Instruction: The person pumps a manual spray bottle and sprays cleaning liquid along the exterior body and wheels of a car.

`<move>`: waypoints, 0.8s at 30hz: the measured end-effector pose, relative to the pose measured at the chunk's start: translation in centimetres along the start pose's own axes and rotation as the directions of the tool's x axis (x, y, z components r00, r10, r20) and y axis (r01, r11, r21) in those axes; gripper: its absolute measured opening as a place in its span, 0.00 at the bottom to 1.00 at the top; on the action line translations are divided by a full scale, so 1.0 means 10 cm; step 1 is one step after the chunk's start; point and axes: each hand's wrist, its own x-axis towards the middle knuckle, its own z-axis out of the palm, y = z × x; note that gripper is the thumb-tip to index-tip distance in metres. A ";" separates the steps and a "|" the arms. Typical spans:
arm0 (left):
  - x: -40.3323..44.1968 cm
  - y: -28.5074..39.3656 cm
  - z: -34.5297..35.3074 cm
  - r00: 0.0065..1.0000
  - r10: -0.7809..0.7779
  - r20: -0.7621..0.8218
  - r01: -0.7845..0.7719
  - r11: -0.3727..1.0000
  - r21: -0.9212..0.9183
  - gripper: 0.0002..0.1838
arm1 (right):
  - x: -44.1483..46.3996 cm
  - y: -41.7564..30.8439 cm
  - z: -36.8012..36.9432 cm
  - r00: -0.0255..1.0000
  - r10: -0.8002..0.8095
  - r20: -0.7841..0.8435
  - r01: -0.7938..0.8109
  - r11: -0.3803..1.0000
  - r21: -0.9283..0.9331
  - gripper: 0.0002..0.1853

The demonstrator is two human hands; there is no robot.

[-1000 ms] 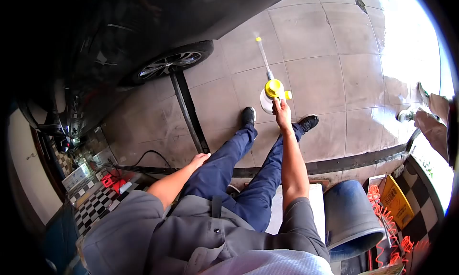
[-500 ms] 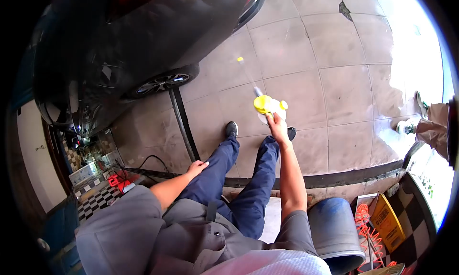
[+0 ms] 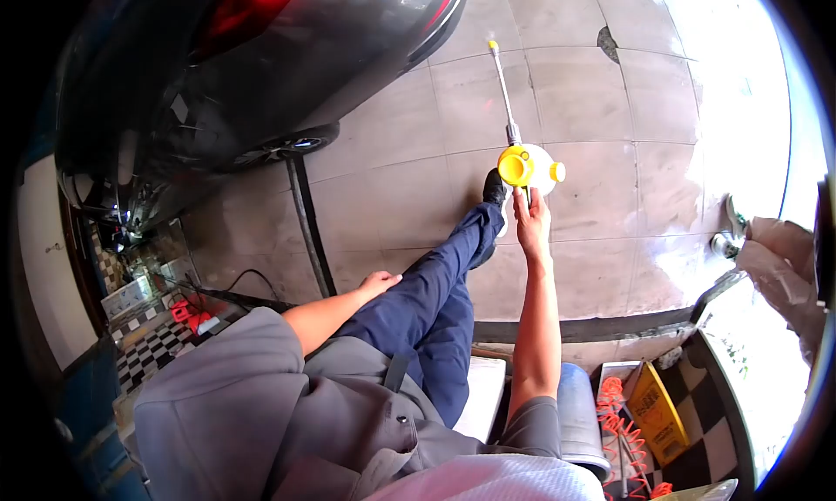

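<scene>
My right hand [image 3: 533,224] is closed around the handle of a pump sprayer [image 3: 538,165] with a yellow top and a whitish body. From the sprayer a long metal wand [image 3: 502,87] points forward over the floor and ends in a yellow nozzle [image 3: 493,44]. My left hand [image 3: 380,283] rests by my thigh against the dark blue trousers [image 3: 409,305], holding nothing; its fingers look loosely stretched, partly hidden. Below the sprayer, my black shoe [image 3: 494,187] stands on the tiled floor [image 3: 575,187].
A dark car [image 3: 261,74] fills the upper left, its wheel [image 3: 305,142] near a dark floor strip [image 3: 309,226]. At right stands another person's leg [image 3: 775,248]. Near me are a blue-grey barrel [image 3: 579,414], a coiled orange hose [image 3: 614,405] and a yellow sign [image 3: 657,414].
The sprayer has swung right and its wand points more straight ahead, now sharper. My legs have shifted mid-step, one crossing the other, and the view has turned slightly.
</scene>
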 end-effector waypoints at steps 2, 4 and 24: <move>0.14 0.19 0.09 1.000 -0.008 0.020 0.009 0.997 -0.078 0.30 | 0.15 -0.09 -0.11 1.000 0.020 0.002 -0.020 1.000 0.007 0.12; 0.12 0.50 0.15 0.999 0.027 0.036 -0.024 0.998 -0.064 0.29 | 0.28 -0.13 -0.19 0.997 0.027 0.066 -0.012 0.974 -0.225 0.16; 0.16 2.12 0.41 0.963 -0.204 0.175 0.266 0.805 -0.530 0.32 | 2.44 0.09 -1.04 0.972 0.103 0.212 -0.033 0.951 -0.308 0.20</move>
